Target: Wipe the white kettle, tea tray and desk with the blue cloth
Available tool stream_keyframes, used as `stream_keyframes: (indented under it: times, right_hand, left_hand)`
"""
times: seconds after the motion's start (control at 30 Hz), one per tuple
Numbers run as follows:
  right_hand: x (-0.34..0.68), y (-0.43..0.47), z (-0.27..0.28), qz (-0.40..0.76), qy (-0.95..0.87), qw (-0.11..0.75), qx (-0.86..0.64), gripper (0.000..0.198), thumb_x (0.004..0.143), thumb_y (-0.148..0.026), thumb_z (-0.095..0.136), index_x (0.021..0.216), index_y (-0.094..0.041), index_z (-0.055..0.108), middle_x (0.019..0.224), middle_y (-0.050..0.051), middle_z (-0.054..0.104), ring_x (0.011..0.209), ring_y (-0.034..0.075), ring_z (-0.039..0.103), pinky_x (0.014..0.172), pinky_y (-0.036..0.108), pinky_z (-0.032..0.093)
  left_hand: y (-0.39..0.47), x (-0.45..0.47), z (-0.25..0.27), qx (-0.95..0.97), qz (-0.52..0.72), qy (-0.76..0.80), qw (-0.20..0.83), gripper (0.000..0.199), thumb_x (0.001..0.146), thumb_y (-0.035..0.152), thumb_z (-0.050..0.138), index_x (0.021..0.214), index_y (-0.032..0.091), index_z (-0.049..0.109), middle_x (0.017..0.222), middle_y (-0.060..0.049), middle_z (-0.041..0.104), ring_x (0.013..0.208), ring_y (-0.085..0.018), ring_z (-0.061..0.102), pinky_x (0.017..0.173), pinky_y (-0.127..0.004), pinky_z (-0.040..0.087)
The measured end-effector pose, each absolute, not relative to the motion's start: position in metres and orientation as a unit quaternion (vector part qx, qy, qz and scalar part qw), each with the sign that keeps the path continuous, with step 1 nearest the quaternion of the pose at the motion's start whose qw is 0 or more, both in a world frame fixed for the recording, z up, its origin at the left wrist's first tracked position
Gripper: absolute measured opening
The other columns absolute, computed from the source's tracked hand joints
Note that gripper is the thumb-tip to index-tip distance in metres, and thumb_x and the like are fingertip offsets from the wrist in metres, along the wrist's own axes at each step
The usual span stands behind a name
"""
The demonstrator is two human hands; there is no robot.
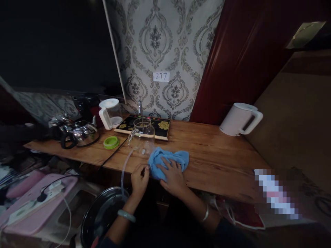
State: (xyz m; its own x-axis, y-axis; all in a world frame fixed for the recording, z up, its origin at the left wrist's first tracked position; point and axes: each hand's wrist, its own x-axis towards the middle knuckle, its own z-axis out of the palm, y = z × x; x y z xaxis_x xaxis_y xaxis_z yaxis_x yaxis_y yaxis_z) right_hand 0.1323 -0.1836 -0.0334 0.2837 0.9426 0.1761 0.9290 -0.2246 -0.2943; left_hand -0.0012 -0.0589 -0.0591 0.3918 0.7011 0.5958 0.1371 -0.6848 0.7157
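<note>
A crumpled blue cloth (pixel 182 158) lies near the front edge of the wooden table. My right hand (pixel 174 177) rests on top of it, fingers spread. Just left of the cloth, my left hand (pixel 139 181) is curled, thumb and fingers close together; whether anything is pinched there I cannot make out. Behind the hands stands a clear glass pot (pixel 146 137) with a handle on its left. A clear tube (pixel 124 168) runs from the pot's lower left over the table edge, down to a dark metal basin (pixel 89 213).
An induction cooktop (pixel 161 129) sits behind the pot. To the left are a green lid (pixel 111 142), a white-handled clear jug (pixel 111 113) and a steel kettle (pixel 84 132). A white kettle (pixel 236 119) stands at the right. Below left, a power strip (pixel 33 206) lies on a pink surface.
</note>
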Motion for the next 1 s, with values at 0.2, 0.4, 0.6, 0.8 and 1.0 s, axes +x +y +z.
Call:
stream_keyframes:
  times: [0.2, 0.4, 0.6, 0.8, 1.0]
  right_hand:
    - [0.205, -0.238, -0.033, 0.026, -0.564, 0.113, -0.818, 0.063, 0.076, -0.022, 0.061, 0.139, -0.032, 0.058, 0.162, 0.003, 0.037, 0.137, 0.036, 0.037, 0.107, 0.054, 0.030]
    - [0.229, -0.229, -0.025, -0.010, -0.557, 0.145, -0.818, 0.059, 0.078, -0.015, 0.054, 0.135, -0.025, 0.062, 0.153, 0.006, 0.051, 0.129, 0.030, 0.047, 0.107, 0.047, 0.037]
    - [0.197, -0.165, -0.024, 0.031, -0.606, 0.151, -0.781, 0.070, 0.083, -0.040, 0.064, 0.150, -0.031, 0.045, 0.166, 0.009, 0.026, 0.149, 0.042, 0.022, 0.115, 0.064, 0.025]
    - [0.249, -0.156, -0.029, 0.031, -0.578, 0.086, -0.811, 0.063, 0.088, -0.038, 0.060, 0.149, -0.037, 0.045, 0.168, 0.004, 0.022, 0.151, 0.041, 0.020, 0.115, 0.067, 0.022]
    - [0.339, -0.160, -0.035, 0.006, -0.457, 0.031, -0.889, 0.062, 0.094, -0.042, 0.050, 0.154, -0.034, 0.038, 0.169, 0.006, 0.018, 0.151, 0.040, 0.019, 0.111, 0.066, 0.028]
  left_hand:
    - [-0.055, -0.002, -0.060, 0.789, 0.447, 0.296, 0.300, 0.030, 0.089, 0.035, 0.048, 0.070, 0.020, 0.065, 0.070, -0.003, 0.067, 0.068, -0.017, 0.064, 0.064, -0.026, 0.048]
    - [-0.050, 0.019, -0.058, 0.819, 0.388, 0.297, 0.301, 0.028, 0.086, 0.034, 0.047, 0.074, 0.020, 0.068, 0.071, -0.003, 0.070, 0.067, -0.018, 0.066, 0.063, -0.026, 0.047]
    - [-0.040, 0.031, -0.052, 0.865, 0.302, 0.315, 0.248, 0.026, 0.089, 0.029, 0.047, 0.081, 0.021, 0.071, 0.079, -0.005, 0.075, 0.075, -0.019, 0.069, 0.068, -0.027, 0.048]
    - [-0.043, 0.030, -0.065, 0.897, 0.311, 0.284, 0.132, 0.024, 0.091, 0.025, 0.047, 0.086, 0.022, 0.070, 0.083, -0.004, 0.076, 0.073, -0.019, 0.071, 0.064, -0.026, 0.048]
    - [-0.046, 0.034, -0.068, 0.893, 0.377, 0.244, 0.033, 0.022, 0.093, 0.022, 0.045, 0.080, 0.023, 0.063, 0.071, 0.000, 0.071, 0.061, -0.016, 0.069, 0.056, -0.026, 0.047]
